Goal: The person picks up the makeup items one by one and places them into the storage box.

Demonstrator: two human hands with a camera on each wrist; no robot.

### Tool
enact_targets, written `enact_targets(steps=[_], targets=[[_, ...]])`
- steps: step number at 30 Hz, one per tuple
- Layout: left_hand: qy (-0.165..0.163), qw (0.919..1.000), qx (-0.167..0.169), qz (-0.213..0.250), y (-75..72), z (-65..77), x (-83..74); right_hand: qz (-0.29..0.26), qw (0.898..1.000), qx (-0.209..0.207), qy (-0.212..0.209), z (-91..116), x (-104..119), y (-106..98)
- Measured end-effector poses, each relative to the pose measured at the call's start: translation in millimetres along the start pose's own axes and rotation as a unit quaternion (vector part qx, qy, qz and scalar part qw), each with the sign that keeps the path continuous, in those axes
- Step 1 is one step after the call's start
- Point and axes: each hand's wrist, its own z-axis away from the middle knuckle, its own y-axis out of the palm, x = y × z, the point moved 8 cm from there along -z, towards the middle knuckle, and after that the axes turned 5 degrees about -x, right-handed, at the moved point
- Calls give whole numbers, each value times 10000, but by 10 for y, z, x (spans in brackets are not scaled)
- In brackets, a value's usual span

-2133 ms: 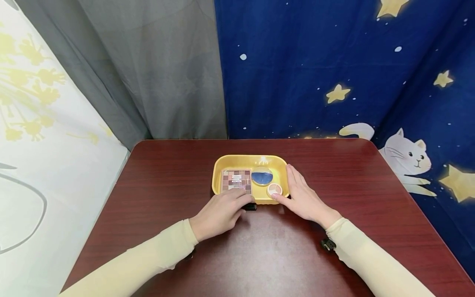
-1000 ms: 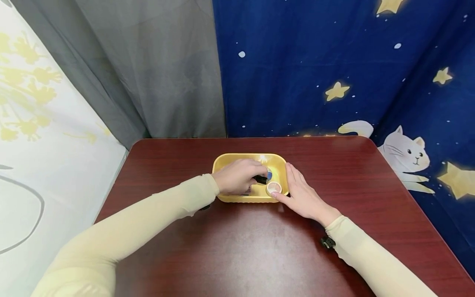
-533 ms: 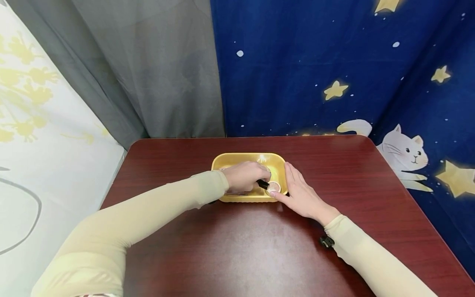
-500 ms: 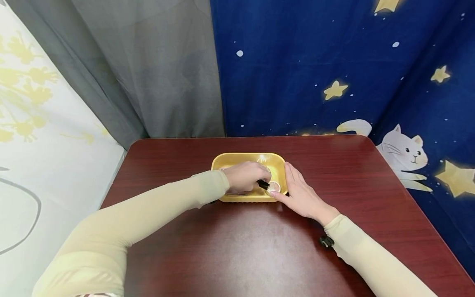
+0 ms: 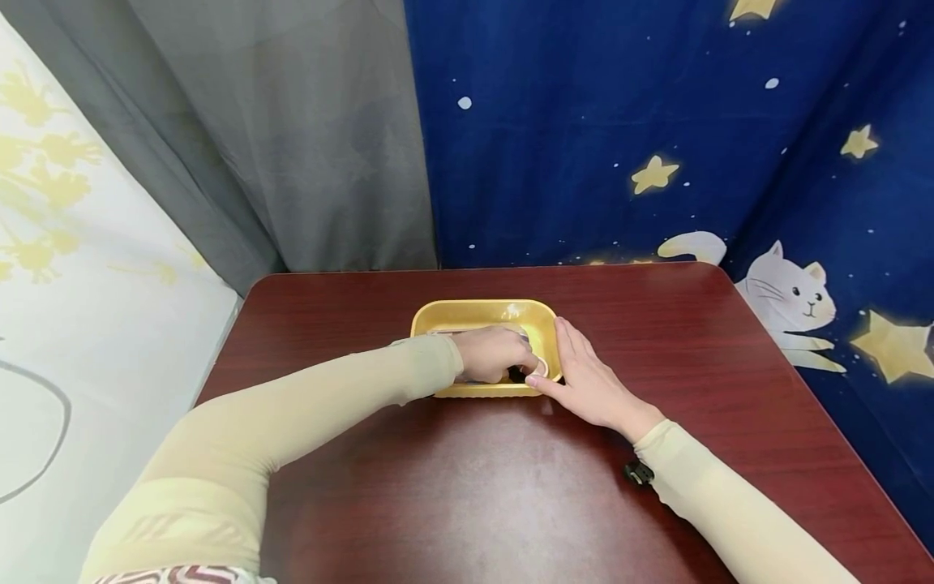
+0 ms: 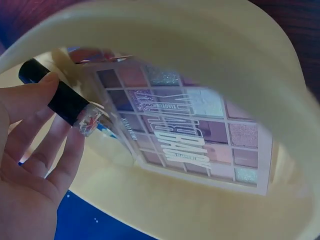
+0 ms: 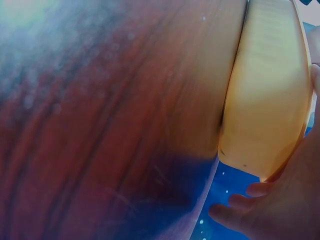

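Observation:
My left hand (image 5: 494,353) reaches into a yellow tray (image 5: 467,303) and pinches a small black cosmetic tube with a clear end (image 6: 65,97) between thumb and fingers. Below it in the left wrist view lies a flat eyeshadow palette (image 6: 195,135) with many purple, pink and glittery pans. At the tray's front right corner, a small round makeup compact (image 5: 542,367) shows only its pale rim past my fingers. The round blue-topped case is mostly hidden under the left hand. My right hand (image 5: 594,381) rests against the tray's right side, fingers straight, thumb over the front rim.
The tray stands on a dark red wooden table (image 5: 481,487), towards its far edge. Behind hang a grey curtain (image 5: 314,146) and a blue starry curtain (image 5: 540,146); a white patterned cloth (image 5: 95,324) is at the left.
The left hand has carried the black tube from in front of the tray over its rim and down inside, towards the front right corner. The right hand keeps its place on the tray.

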Motion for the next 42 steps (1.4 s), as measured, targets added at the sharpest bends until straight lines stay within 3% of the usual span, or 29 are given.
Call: enact_targets(steps=[8,25,36,42], targets=[[-37,9998,183,52,83,-23,20,33,10000,-1,-8,-7,2,11],[59,9996,18,284,120,-37,64,15,10000,-1,-59,-4,21,19],[-324,9988,-113,338,88,20,144,-5,10000,2,-26,-11,-7,22],[-526,9983,-210,157,-2,78,219,20,10000,39,-13,-11,-20,28]])
